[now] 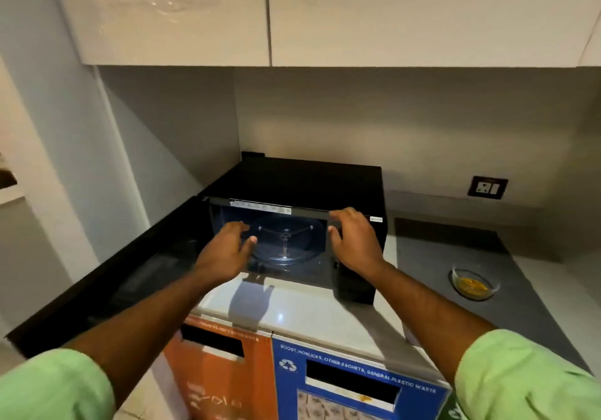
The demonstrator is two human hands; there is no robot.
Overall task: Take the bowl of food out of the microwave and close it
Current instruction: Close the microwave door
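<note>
Already the glass bowl [473, 283] with yellow food in it stands on the dark grey counter [533, 296], well to the right of the black microwave [302, 179] and clear of both hands. Both bare arms reach forward from light green sleeves [527, 377] toward the front of the oven. Its door [286, 240] looks nearly or fully against the front, though the blur makes it hard to tell whether it is latched; through the window the glass turntable [286, 244] with its three-armed support shows, with nothing standing on it. The left hand [227, 250] is spread flat near the left part of the door window, fingers splayed and thumb [248, 244] stretched toward the middle; whether the palm touches the glass I cannot tell. The right hand [353, 240] is open too, its fingertips [338, 214] laid along the top edge of the door at the right side, gripping nothing. The two hands sit apart, one at each side of the window. Below the worktop edge stand an orange waste bin front [218, 374] and a blue one [354, 384] with a recycling sign and white lettering. A wall socket [487, 187] sits on the grey backsplash to the right, and glossy white cupboards [325, 13] hang overhead.
</note>
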